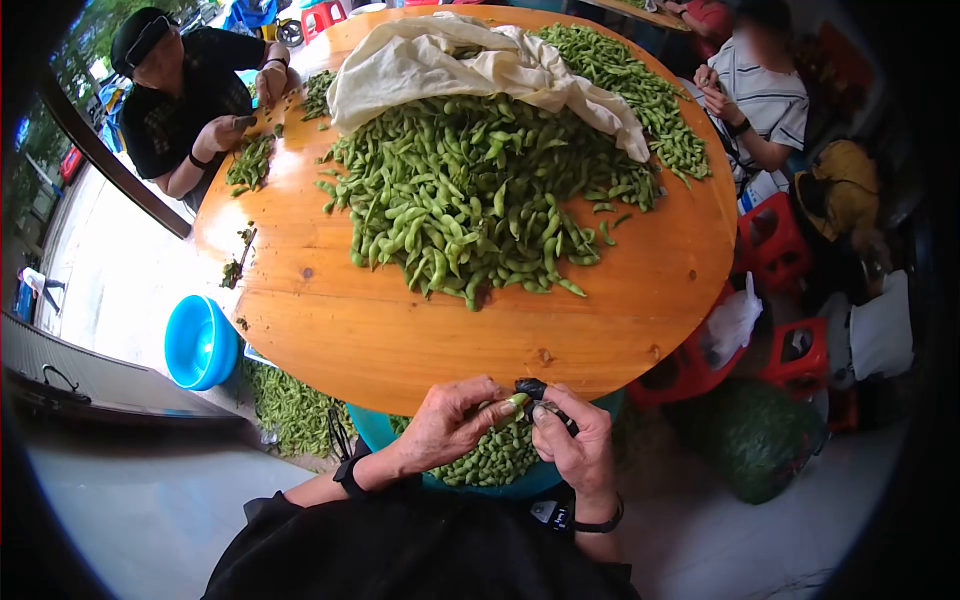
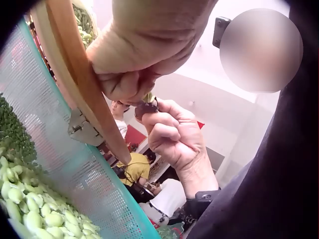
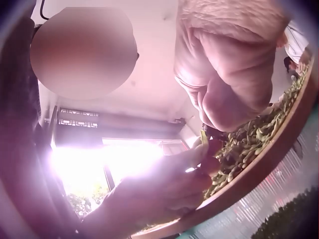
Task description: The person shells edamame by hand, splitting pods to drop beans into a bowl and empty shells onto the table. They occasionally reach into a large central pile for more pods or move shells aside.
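Atm, pod (image 1: 518, 399) in L hand (image 1: 455, 425).

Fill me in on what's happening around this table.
A person is working on a green pod, pinched between the left hand and the right hand, at the edge of the wooden table. Below the hands, a teal basket holds many green beans. A big heap of pods lies on the table, partly under a pale cloth. Two other people sit around it; the one in black has both hands near smaller piles.
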The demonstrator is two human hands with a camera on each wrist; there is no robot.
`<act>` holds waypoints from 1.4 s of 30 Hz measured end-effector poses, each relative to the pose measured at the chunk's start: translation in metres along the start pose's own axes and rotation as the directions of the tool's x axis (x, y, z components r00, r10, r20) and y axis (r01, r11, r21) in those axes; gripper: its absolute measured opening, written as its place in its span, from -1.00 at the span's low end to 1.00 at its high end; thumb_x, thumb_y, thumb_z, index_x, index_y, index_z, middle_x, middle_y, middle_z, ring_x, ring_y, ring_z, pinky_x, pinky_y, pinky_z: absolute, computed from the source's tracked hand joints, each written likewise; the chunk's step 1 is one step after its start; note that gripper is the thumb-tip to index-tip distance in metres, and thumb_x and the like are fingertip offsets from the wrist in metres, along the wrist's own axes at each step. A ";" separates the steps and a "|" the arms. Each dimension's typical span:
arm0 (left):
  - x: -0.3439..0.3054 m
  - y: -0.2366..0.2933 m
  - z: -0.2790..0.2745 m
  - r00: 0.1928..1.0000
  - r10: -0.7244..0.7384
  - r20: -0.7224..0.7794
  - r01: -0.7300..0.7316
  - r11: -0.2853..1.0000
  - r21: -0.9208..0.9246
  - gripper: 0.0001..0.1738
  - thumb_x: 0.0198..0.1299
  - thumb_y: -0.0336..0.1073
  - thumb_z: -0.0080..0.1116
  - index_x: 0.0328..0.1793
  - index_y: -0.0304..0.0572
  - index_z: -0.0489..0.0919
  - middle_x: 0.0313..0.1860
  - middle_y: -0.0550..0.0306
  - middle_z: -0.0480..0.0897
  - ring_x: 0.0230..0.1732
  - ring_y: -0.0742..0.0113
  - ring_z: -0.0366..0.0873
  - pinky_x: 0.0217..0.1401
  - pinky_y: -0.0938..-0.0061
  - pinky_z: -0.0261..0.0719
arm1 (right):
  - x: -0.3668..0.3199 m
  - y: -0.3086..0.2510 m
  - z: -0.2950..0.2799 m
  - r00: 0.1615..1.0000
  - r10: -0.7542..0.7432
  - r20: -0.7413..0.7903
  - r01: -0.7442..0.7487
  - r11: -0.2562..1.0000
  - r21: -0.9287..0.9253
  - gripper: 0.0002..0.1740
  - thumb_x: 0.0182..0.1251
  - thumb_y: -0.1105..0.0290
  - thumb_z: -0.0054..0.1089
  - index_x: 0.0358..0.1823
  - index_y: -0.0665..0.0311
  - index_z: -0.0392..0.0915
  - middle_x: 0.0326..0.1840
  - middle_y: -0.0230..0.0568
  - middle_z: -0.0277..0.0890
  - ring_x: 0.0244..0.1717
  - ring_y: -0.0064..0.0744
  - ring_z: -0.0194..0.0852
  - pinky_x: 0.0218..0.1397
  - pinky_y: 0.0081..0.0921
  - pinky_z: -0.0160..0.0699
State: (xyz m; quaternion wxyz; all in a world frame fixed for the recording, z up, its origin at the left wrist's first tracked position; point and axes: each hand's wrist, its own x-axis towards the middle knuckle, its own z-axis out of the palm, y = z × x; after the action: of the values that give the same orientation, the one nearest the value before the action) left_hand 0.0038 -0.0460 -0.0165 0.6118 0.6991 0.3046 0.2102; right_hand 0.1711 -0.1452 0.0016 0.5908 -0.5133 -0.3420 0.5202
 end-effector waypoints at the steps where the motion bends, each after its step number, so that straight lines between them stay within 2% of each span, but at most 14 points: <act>1: 0.000 0.000 0.000 1.000 -0.004 0.000 0.004 1.000 0.001 -0.80 0.42 -0.32 0.17 -0.04 -0.33 0.65 -0.39 0.27 0.51 -0.42 0.58 0.35 -0.39 0.56 0.35 | 0.001 0.000 0.001 1.000 0.003 0.000 -0.003 1.000 0.003 -0.71 0.44 0.58 0.11 0.13 0.54 0.54 -0.32 -0.43 0.33 -0.55 -0.76 0.25 -0.55 -0.70 0.24; 3: 0.002 -0.001 0.003 0.995 0.075 -0.070 -0.072 0.997 0.033 -0.84 0.31 -0.34 0.26 -0.18 -0.33 0.61 -0.49 0.07 0.45 -0.54 0.28 0.40 -0.45 0.37 0.37 | 0.001 0.001 0.002 1.000 0.012 -0.001 -0.012 1.000 -0.005 -0.71 0.44 0.58 0.12 0.14 0.55 0.53 -0.32 -0.44 0.30 -0.54 -0.75 0.25 -0.56 -0.69 0.24; 4: 0.002 -0.001 0.004 0.995 0.072 -0.068 -0.070 0.997 0.031 -0.84 0.31 -0.34 0.26 -0.18 -0.33 0.61 -0.49 0.07 0.45 -0.54 0.28 0.40 -0.45 0.37 0.37 | 0.002 0.001 0.002 1.000 0.015 -0.003 -0.015 1.000 -0.005 -0.71 0.44 0.58 0.12 0.14 0.55 0.53 -0.32 -0.44 0.30 -0.54 -0.75 0.25 -0.56 -0.69 0.24; 6: 0.002 -0.002 0.006 0.924 0.358 -0.131 -0.299 0.894 0.333 -0.80 0.17 -0.43 0.37 -0.11 -0.31 0.62 -0.45 0.12 0.51 -0.50 0.30 0.50 -0.47 0.48 0.42 | 0.003 0.003 0.003 0.999 -0.005 -0.033 0.004 1.000 -0.025 -0.71 0.43 0.59 0.12 0.13 0.55 0.54 -0.35 -0.41 0.31 -0.54 -0.73 0.28 -0.55 -0.66 0.26; 9: 0.002 -0.005 0.011 0.850 0.496 -0.179 -0.340 0.775 0.533 -0.71 0.04 -0.49 0.41 -0.10 -0.27 0.61 -0.45 0.11 0.50 -0.52 0.16 0.54 -0.54 0.43 0.46 | 0.004 0.003 0.005 0.984 -0.138 -0.111 0.099 0.947 -0.304 -0.73 0.41 0.59 0.13 0.08 0.57 0.54 -0.38 -0.35 0.34 -0.53 -0.70 0.32 -0.52 -0.64 0.30; 12: 0.003 -0.009 0.012 0.802 0.591 -0.089 -0.383 0.622 0.683 -0.66 0.01 -0.45 0.37 -0.05 -0.21 0.59 -0.36 0.16 0.49 -0.48 0.30 0.57 -0.63 0.42 0.48 | 0.004 0.012 0.005 0.993 -0.108 -0.050 0.090 0.955 -0.282 -0.74 0.46 0.59 0.06 0.10 0.57 0.52 -0.33 -0.40 0.35 -0.57 -0.73 0.24 -0.58 -0.69 0.23; 22: -0.001 -0.013 0.012 0.806 0.590 0.056 -0.361 0.413 0.836 -0.68 0.04 -0.40 0.23 -0.05 -0.31 0.54 -0.27 0.12 0.45 -0.51 0.37 0.55 -0.54 0.49 0.49 | 0.005 0.028 0.010 0.985 -0.154 -0.082 0.108 0.909 -0.403 -0.75 0.43 0.60 0.08 0.07 0.57 0.52 -0.34 -0.41 0.43 -0.55 -0.75 0.30 -0.56 -0.70 0.26; 25: -0.002 -0.012 0.013 0.827 0.561 0.040 -0.321 0.412 0.853 -0.70 0.04 -0.40 0.23 -0.07 -0.29 0.54 -0.28 0.12 0.44 -0.49 0.38 0.56 -0.54 0.49 0.49 | 0.006 0.024 0.015 0.977 -0.182 -0.114 0.110 0.881 -0.461 -0.79 0.35 0.62 0.12 -0.03 0.57 0.56 -0.37 -0.22 0.49 -0.40 -0.56 0.46 -0.37 -0.58 0.41; 28: -0.002 -0.011 0.011 0.823 0.567 0.039 -0.309 0.389 0.868 -0.70 0.03 -0.38 0.23 -0.08 -0.28 0.55 -0.28 0.12 0.45 -0.44 0.38 0.57 -0.53 0.49 0.50 | 0.005 0.024 0.018 0.985 -0.076 -0.154 0.028 0.956 -0.293 -0.78 0.35 0.63 0.12 -0.01 0.57 0.56 -0.34 -0.25 0.49 -0.40 -0.60 0.46 -0.38 -0.60 0.42; 30: -0.002 -0.010 0.012 0.822 0.568 0.041 -0.296 0.365 0.883 -0.70 0.03 -0.37 0.22 -0.08 -0.28 0.55 -0.27 0.13 0.45 -0.40 0.38 0.58 -0.51 0.50 0.51 | 0.003 0.020 0.020 0.979 0.128 -0.156 -0.126 0.992 0.025 -0.77 0.35 0.63 0.12 0.01 0.55 0.56 -0.35 -0.30 0.46 -0.45 -0.65 0.42 -0.44 -0.64 0.38; 33: 0.002 -0.013 0.012 0.769 0.638 0.039 -0.329 0.343 0.880 -0.58 -0.12 -0.36 0.32 -0.05 -0.27 0.57 -0.36 0.19 0.47 -0.48 0.40 0.56 -0.59 0.50 0.46 | 0.003 0.021 0.020 0.985 0.084 -0.151 -0.089 0.996 -0.030 -0.76 0.38 0.64 0.09 0.04 0.54 0.55 -0.35 -0.37 0.41 -0.51 -0.72 0.36 -0.52 -0.69 0.33; 37: 0.000 -0.015 0.014 0.779 0.627 0.010 -0.331 0.398 0.855 -0.62 -0.11 -0.42 0.31 -0.07 -0.25 0.58 -0.36 0.18 0.47 -0.50 0.38 0.56 -0.58 0.49 0.47 | 0.007 0.034 0.016 0.986 -0.069 -0.153 0.029 0.968 -0.251 -0.77 0.40 0.64 0.07 0.03 0.53 0.55 -0.34 -0.40 0.37 -0.55 -0.74 0.33 -0.56 -0.70 0.30; 39: -0.004 -0.015 0.016 0.879 0.471 -0.072 -0.232 0.555 0.798 -0.74 0.00 -0.46 0.23 -0.13 -0.24 0.55 -0.34 0.10 0.47 -0.51 0.26 0.57 -0.47 0.41 0.56 | 0.009 0.035 0.013 0.987 -0.051 -0.151 0.027 0.987 -0.157 -0.81 0.39 0.65 0.07 -0.02 0.53 0.55 -0.34 -0.40 0.37 -0.57 -0.72 0.33 -0.56 -0.68 0.30; 42: -0.001 -0.014 0.012 0.880 0.450 -0.152 -0.300 0.775 0.556 -0.79 0.01 -0.51 0.28 -0.18 -0.23 0.61 -0.42 0.07 0.51 -0.55 0.13 0.56 -0.48 0.40 0.55 | 0.008 0.028 0.015 0.987 0.041 -0.155 -0.041 0.999 0.003 -0.84 0.35 0.66 0.10 -0.08 0.54 0.55 -0.36 -0.39 0.40 -0.58 -0.72 0.33 -0.58 -0.67 0.31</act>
State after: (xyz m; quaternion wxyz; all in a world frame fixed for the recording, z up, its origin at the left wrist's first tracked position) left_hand 0.0092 -0.0544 -0.0324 0.2976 0.8475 0.2847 0.3347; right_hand 0.1518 -0.1355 -0.0230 0.6047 -0.5593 -0.2844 0.4906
